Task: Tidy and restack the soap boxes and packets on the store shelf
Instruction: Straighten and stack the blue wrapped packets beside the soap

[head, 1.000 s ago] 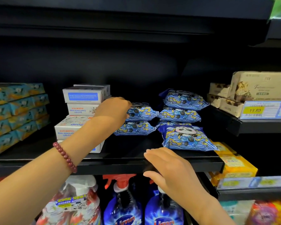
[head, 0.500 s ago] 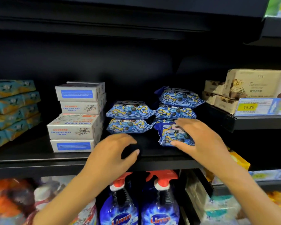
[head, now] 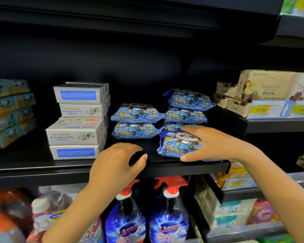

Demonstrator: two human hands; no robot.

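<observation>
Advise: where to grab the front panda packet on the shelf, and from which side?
Take the front panda packet across its plump middle, coming from the front right. Put the fingers over the top and the thumb at the front edge, as the right hand does. It lies at the shelf lip, and the packet stacks crowd its back, so the front is likely freest.

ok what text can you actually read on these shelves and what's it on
"Goat Soap", upside down: top of the third white soap box.
"Sea salt Goat's milk soap", upside down: front of that box.
"13.80": yellow price tag.
"Limn": blue spray bottles below.
Too blurred or small: blue labels on boxes, script on beige packs, second price tag, print on panda packets.
</observation>
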